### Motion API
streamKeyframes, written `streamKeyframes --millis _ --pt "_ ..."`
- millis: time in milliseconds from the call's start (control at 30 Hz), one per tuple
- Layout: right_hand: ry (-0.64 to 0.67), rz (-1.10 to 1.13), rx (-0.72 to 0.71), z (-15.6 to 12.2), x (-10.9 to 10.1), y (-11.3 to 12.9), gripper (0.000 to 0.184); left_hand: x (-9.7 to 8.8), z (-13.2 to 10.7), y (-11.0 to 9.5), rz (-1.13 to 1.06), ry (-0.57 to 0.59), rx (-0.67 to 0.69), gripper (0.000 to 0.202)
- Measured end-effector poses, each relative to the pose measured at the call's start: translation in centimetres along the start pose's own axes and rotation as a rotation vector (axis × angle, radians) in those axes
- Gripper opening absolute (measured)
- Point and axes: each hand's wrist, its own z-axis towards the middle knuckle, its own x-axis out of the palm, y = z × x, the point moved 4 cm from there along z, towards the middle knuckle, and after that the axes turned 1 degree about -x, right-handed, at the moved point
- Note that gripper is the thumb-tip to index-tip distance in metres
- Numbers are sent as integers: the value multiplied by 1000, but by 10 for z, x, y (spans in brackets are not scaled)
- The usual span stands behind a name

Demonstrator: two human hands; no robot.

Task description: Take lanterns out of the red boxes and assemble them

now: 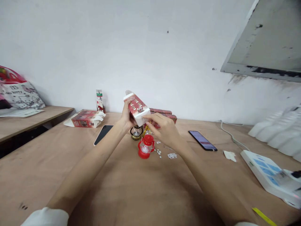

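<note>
We read "KITTY" on the tote bag (22,95); the lettering on our red-and-white carton (138,107) is too small to read. Our left hand (127,115) grips it, tilted, above the table (131,194); our right hand (166,129) touches its lower end, whether pinching we cannot tell.

A white, soft-looking cloth left sleeve (47,217) ends in a slightly wavy, rounded edge around the arm; of the white right sleeve (245,224) only a thin strip shows at the bottom. Below the sleeves, the slender left forearm (90,161) and slender right forearm (202,175) are bare, as are the slim-fingered left hand (127,116) and right hand (167,128).
</note>
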Motion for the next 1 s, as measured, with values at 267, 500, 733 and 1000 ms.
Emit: streamKeyframes --millis 267,500,733,1000 --pt "44 -36 49 0 0 1 21 -1 3 3 -47 -70 66 34" --pt "-60 -194 37 1 -2 -1 9 7 -6 10 -59 -60 151 31" --pt "-109 -151 -16 0 1 0 16 9 -11 10 -129 -110 151 22" --pt "-110 134 13 -1 0 4 11 6 -12 3 -256 -160 145 26"
